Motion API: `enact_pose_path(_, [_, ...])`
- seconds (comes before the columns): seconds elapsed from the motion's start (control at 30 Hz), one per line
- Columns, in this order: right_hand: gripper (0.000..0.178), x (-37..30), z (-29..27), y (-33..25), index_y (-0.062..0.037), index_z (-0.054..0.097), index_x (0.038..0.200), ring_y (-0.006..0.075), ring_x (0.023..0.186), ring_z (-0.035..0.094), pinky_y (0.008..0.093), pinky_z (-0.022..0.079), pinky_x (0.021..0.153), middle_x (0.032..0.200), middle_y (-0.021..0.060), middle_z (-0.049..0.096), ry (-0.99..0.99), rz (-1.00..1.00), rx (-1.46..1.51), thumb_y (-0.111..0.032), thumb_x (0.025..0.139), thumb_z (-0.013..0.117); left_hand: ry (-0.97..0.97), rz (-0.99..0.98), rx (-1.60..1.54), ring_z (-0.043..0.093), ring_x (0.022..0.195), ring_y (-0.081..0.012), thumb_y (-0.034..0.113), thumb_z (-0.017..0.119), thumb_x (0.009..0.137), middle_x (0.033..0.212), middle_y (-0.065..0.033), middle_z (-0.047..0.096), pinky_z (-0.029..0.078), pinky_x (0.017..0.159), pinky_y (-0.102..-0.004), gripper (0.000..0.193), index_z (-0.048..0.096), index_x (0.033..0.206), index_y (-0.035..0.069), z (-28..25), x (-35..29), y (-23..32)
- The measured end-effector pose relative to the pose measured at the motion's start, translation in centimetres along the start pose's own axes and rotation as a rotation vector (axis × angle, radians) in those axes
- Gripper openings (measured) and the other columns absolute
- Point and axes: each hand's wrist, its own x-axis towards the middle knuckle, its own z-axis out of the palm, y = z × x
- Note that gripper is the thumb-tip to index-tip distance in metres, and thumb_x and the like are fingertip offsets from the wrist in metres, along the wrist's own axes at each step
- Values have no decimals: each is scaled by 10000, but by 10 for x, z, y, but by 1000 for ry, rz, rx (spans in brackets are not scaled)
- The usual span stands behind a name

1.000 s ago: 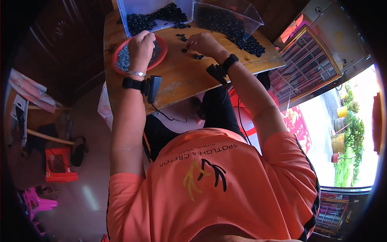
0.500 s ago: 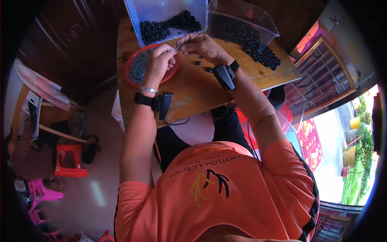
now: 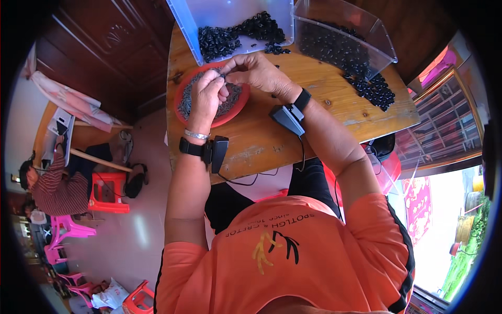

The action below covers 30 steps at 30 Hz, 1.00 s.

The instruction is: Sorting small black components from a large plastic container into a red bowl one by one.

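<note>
My left hand point(image 3: 205, 97) and my right hand point(image 3: 254, 72) meet fingertip to fingertip above a red round dish point(image 3: 234, 112) of small grey pieces. Between the fingers of both hands is pinched a small dark piece point(image 3: 225, 77), too small to make out. Each wrist wears a black strap with a small black device. The dish stands on a wooden table point(image 3: 314, 110). Just beyond my hands a clear plastic tub point(image 3: 235, 15) holds a heap of small black parts point(image 3: 230, 36).
A second clear tub point(image 3: 361, 31) lies tilted at the right, with black parts point(image 3: 376, 89) spilled from it onto the wood. A cable hangs off the table's near edge. On the floor at the left are red and pink plastic stools point(image 3: 107, 191) and a seated person point(image 3: 49, 183).
Both hands have come together over the red dish, the left lifting off the grey pieces and the right moving left from the table. The view has shifted, too.
</note>
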Motion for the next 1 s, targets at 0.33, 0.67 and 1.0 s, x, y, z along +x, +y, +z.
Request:
enact_pose_path(0.33, [135,-4,12,0,-17,662,922,144,779,631,267,507,743,845,68,676,128,-202,-12,-20,790,635,19,-57,-29,506,530,-71,175,479,863,618,-17,559,393,482,-197,190,572,771,37,2,0,5])
enact_pose_path(0.67, [150,-11,18,-9,-42,635,867,311,761,621,357,524,681,813,99,621,254,-671,-726,-20,720,656,5,-172,-264,555,545,-113,258,443,911,659,-59,598,431,493,-224,274,572,801,42,-2,-3,5])
enact_pose_path(1.0, [143,-16,21,-33,-29,601,899,317,712,601,381,494,619,774,137,603,207,-739,-868,-101,777,583,-155,-149,-449,559,585,-145,314,413,917,682,-75,599,436,534,-246,359,590,810,20,-10,-1,-6])
